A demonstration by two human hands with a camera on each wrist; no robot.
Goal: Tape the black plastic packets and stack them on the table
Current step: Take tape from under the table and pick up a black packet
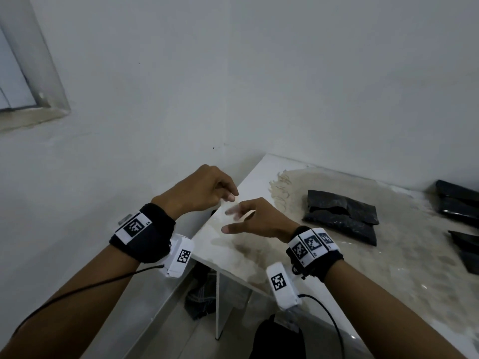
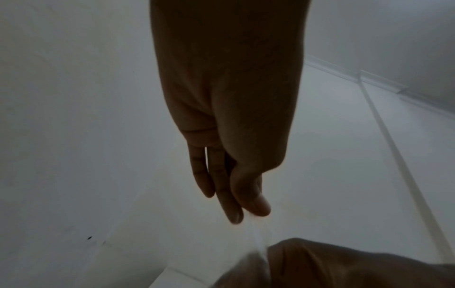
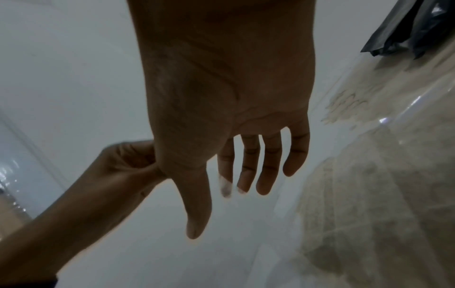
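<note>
On the right half of the head view, the counter [image 1: 259, 172] carries a beige fringed cloth [image 1: 388, 268] under a clear shiny cover. The task's things lie on that cloth. The nearest black packet [image 1: 342, 216] sits mid-right with its flap looking loose and no tape on it that I can make out. More black packets [image 1: 458, 203] lie at the right edge of the frame, partly cut off. I can't tell whether any of those are taped, or whether they are properly stacked yet.

Step, as I judge it: getting the tape ready, before any sealing. Both my hands hover over the counter's near-left corner, well apart from the packets.

My left hand [image 1: 199, 190] is raised with the wrist bent down, and its thumb and fingers pinch one end of a clear tape strip [image 1: 229, 206]. My right hand [image 1: 261, 218] is just beside it, palm down, fingers [image 3: 268, 165] straight and spread, gripping nothing. In the right wrist view there is a whitish smear on the index tip, likely the strip's other end stuck there, but it is blurred.

Next move, my guess: carry the strip right to the nearest black packet, keep it taut so it doesn't fold onto itself, then press it across the flap. The tape roll isn't in view.
</note>
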